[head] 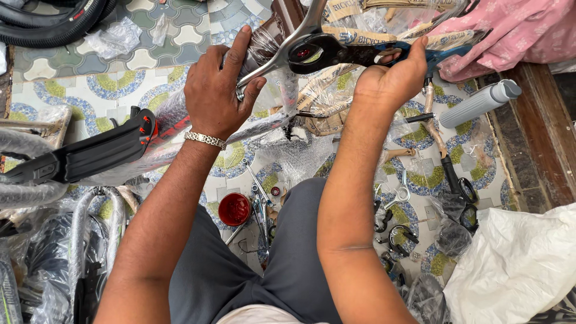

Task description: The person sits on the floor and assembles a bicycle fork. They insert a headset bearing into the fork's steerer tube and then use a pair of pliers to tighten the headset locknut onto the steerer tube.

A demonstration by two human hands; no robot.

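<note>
Gripping the plastic-wrapped bicycle frame point(282, 54) above the tiled floor point(138, 84), left hand point(219, 90) closed around its tube, right hand point(390, 75) closed on blue-handled scissors point(420, 54), I risk scratching paint if blades slip.

Two hands point(219, 90), one grey handlebar grip point(479, 103), one red cup point(234, 209).

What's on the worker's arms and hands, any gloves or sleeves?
No gloves: both the left hand and right hand are bare. Both forearms are bare too, with no sleeves in view. A silver link bracelet circles the left wrist. The right wrist has nothing on it. No rings show.
</note>
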